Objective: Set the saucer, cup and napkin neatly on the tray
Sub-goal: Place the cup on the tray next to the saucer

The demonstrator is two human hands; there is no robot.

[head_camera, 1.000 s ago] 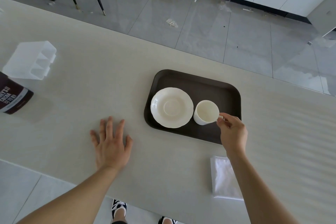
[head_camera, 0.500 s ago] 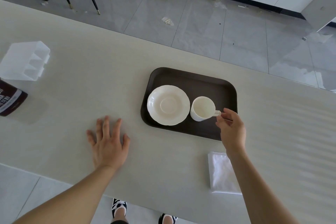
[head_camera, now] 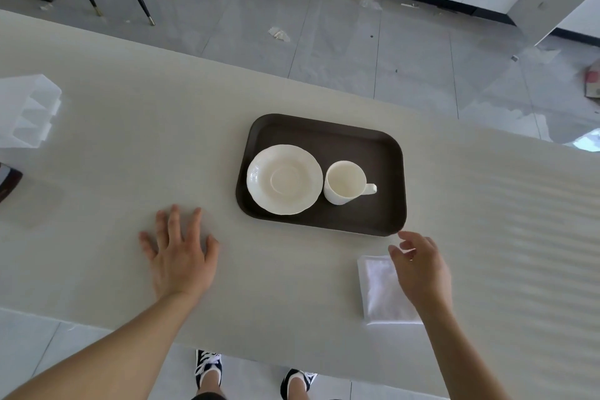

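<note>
Saucer and cup on the tray, napkin on the table beside it.

We see the white saucer (head_camera: pixel 284 179) on the dark tray (head_camera: pixel 324 133), the cup (head_camera: pixel 344 182) upright just at its 3 o'clock, handle pointing to 3. The folded napkin (head_camera: pixel 383 292) lies on the pale table (head_camera: pixel 130 140) at the tray's 5 o'clock. Our right hand (head_camera: pixel 422 273) hovers over the napkin's right side, fingers loosely spread, gripping nothing. Our left hand (head_camera: pixel 181 253) lies flat and spread on the table at the tray's 8 o'clock.
</note>
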